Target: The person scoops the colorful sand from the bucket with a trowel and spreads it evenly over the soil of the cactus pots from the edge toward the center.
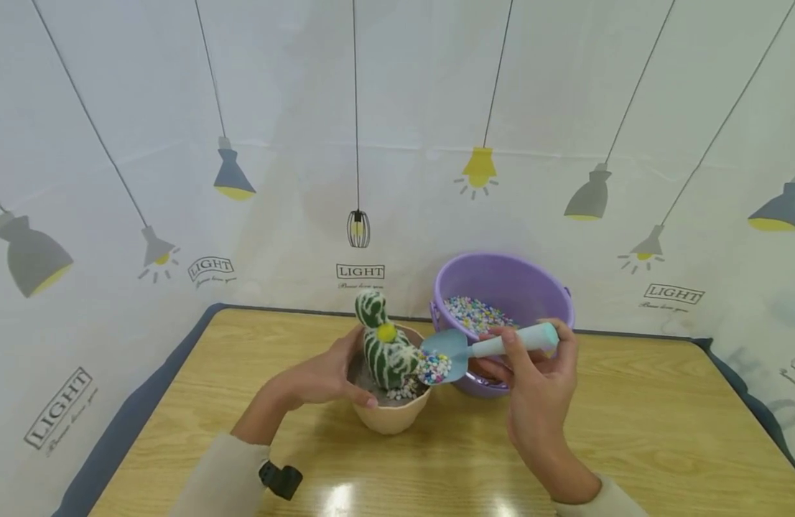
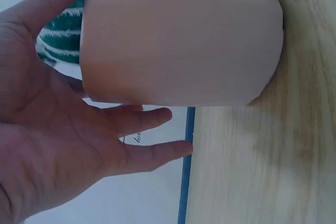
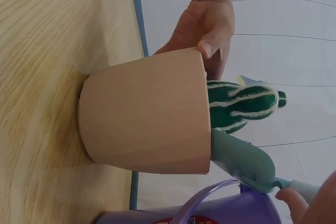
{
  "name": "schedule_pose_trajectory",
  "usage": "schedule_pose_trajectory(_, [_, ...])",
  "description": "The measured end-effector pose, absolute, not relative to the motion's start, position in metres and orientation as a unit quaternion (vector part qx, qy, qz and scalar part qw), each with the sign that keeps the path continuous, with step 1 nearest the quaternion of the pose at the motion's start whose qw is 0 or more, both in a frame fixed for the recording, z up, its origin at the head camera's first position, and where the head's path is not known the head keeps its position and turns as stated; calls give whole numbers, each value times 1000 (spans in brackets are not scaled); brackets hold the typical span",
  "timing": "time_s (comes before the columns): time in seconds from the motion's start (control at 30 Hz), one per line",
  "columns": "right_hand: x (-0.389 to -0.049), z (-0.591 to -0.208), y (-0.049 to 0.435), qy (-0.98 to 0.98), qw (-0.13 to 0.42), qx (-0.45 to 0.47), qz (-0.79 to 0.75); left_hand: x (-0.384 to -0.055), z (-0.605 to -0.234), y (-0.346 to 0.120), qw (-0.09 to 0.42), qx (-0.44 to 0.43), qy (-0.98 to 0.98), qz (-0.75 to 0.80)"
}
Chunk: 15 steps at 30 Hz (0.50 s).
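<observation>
The pot (image 1: 391, 420) stands upright on the table (image 1: 171, 409), with a striped cactus (image 1: 374, 350) rising from it. To the pot's left, the left hand (image 1: 326, 373) grips it, thumb lapped over the near rim and some fingers stretched out along its side. To the pot's right, the right hand (image 1: 541, 402) holds the shovel (image 1: 460, 350) by its handle, fingers closed round it. The blade's tip reaches over the pot's right rim, loaded with coloured pebbles (image 1: 434, 368); whether it touches the rim, I cannot tell. Pale pebbles (image 1: 403, 390) lie inside the pot at the cactus's foot. Behind the pot and to its right sits the purple bucket (image 1: 500, 276), holding more pebbles.

To pour well, the blade should probably stay low and well inside the rim, tipping gradually so pebbles slide rather than bounce out. A steady left grip would keep the pot from rocking; clearing the cactus seems wise.
</observation>
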State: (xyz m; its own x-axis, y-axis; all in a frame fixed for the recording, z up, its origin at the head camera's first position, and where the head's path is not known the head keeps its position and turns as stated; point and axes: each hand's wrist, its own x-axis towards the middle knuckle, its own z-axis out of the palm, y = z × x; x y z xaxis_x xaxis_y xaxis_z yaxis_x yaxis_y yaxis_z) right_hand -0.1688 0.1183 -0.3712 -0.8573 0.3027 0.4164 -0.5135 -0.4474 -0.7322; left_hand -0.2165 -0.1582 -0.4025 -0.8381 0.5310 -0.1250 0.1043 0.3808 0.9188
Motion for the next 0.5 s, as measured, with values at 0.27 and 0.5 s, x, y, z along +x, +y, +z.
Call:
schedule_pose_trajectory(0.27, [-170,-369,116,-463,243,119,844,-201,-407,-146,153,147,843,494])
schedule_pose_trajectory(0.5, [-172,-367,116,-472,249,136,834,-206,-406,-147,152,150,848,484])
